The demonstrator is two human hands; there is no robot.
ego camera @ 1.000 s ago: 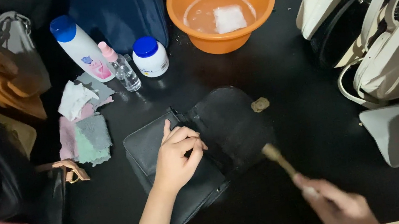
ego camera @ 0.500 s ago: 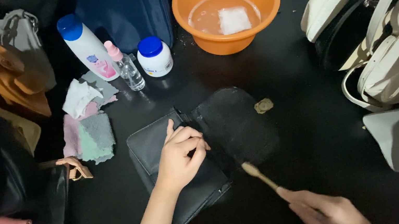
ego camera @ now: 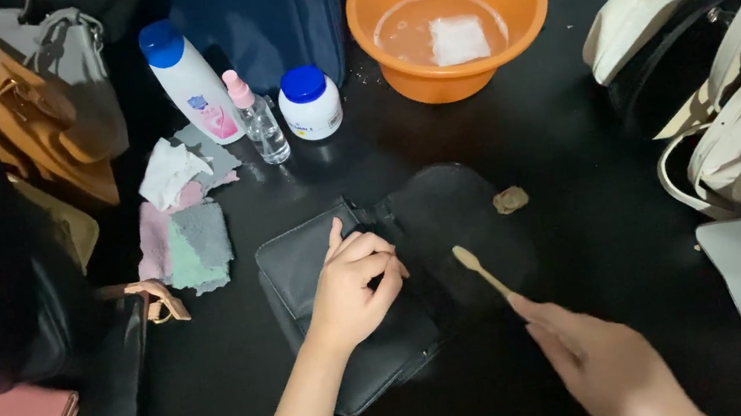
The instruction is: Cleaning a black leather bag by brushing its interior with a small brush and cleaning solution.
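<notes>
Left hand (ego camera: 353, 284) flat, fingers curled, pressing down; right hand (ego camera: 599, 360) pinching, extended forward.

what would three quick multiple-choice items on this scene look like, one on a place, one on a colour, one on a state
1. Where does the left hand rest?
A. on the black bag
B. in the basin
C. on the pink wallet

2. What colour is the basin?
A. green
B. orange
C. white

3. How does the right hand stand?
A. flat and empty on the table
B. inside a white bag
C. closed on the wooden brush

Key:
1 A, the fingers press on the bag's dark body beside its opened flap.
2 B, its rim and wall are orange, with cloudy water and a white cloth inside.
3 C, the fingers grip the handle's end while the brush head sits over the flap.
</notes>
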